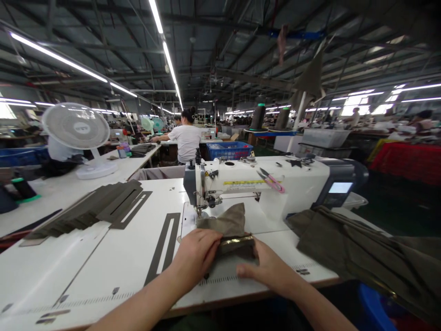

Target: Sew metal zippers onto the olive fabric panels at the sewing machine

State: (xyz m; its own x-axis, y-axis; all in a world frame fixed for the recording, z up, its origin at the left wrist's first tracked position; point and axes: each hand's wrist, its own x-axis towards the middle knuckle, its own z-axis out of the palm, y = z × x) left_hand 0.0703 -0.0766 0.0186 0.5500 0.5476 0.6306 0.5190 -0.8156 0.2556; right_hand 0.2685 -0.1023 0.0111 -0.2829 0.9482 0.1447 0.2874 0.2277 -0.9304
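A small olive-brown fabric piece (229, 218) with a shiny gold zipper (236, 240) lies by the needle of a white sewing machine (237, 172). My left hand (195, 253) is closed on the fabric's left side, fingers curled at the zipper's end, close in front of the presser foot (200, 214). At the zipper's right end, my right hand (270, 266) grips the edge of the same piece; its fingertips are partly hidden behind the cloth and its thumb stands apart. Left of my hands, a dark slotted frame piece (167, 243) lies flat on the table.
A stack of dark slotted pieces (89, 207) spreads across the left side. Pink-handled scissors (274, 182) rest on the machine. More olive fabric (330, 239) hangs over the table's right edge. A fan (77, 133) stands left; a person in white (186, 140) sits ahead.
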